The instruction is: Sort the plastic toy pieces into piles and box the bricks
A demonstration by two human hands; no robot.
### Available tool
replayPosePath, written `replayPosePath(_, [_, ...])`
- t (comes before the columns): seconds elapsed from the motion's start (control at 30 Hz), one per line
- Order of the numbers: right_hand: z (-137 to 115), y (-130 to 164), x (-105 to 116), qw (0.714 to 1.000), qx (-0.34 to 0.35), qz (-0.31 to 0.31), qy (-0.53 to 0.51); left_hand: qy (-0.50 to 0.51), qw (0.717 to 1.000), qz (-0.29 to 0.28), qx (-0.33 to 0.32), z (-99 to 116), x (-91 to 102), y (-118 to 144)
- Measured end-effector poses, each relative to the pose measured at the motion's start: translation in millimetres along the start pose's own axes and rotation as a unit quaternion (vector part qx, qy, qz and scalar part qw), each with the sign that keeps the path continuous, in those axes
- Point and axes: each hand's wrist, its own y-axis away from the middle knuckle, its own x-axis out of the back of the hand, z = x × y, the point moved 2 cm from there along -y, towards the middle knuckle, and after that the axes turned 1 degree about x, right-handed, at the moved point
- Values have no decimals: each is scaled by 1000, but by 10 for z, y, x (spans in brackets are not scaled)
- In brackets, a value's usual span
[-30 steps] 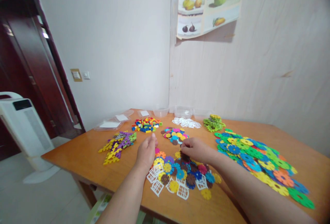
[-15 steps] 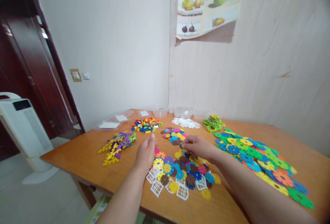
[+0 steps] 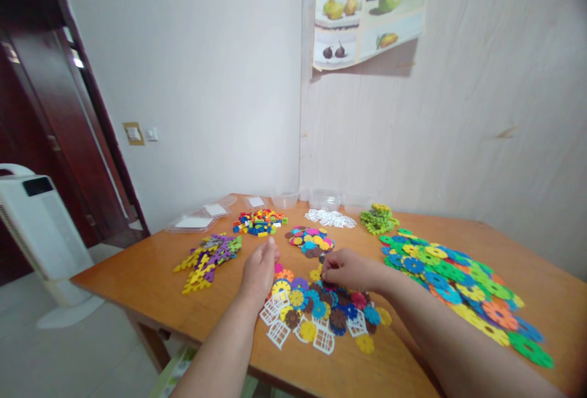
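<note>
My right hand [image 3: 352, 270] hovers low over the far edge of a near pile of small coloured flower discs and white lattice pieces [image 3: 321, 315]. Its fingertips are pinched together on a disc there; the piece itself is mostly hidden. Resting on the table at the left edge of the same pile is my left hand [image 3: 261, 268], fingers loosely curled and holding nothing I can see. Just beyond both hands lies a smaller heap of flower discs [image 3: 310, 241].
On the wooden table [image 3: 137, 276]: yellow-purple connector pieces [image 3: 208, 257] at left, small bricks [image 3: 259, 222], white lattice pieces [image 3: 331, 217], green pieces [image 3: 378, 217], large flower discs [image 3: 458, 279] at right, clear tubs and lids [image 3: 202, 217] at the back. A white heater [image 3: 41, 233] stands on the floor left.
My right hand lifted a dark disc from the near pile, carried it toward the smaller far heap, and has come back to the near pile. The left hand stayed still.
</note>
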Motion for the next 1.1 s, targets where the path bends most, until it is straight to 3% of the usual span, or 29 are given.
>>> replayPosePath(0.13, [12, -17, 25, 999, -8, 15, -34, 8, 1000, -3, 4, 5, -7, 2])
replayPosePath(0.33, [35, -8, 43, 991, -12, -8, -135, 10, 1000, 1, 2, -2, -8, 0])
replayPosePath(0.57, [71, -116, 15, 959, -125, 86, -241, 15, 1000, 5, 7, 33, -12, 21])
replayPosePath(0.77, [95, -183, -14, 937, -123, 152, -291, 11, 1000, 5, 10, 11, -8, 1])
replayPosePath(0.93, [107, -71, 4, 985, -53, 50, -158, 12, 1000, -3, 5, -5, -9, -7])
replayPosePath(1.1, [68, 48, 13, 998, -18, -36, -50, 9, 1000, 5, 3, 18, -3, 7])
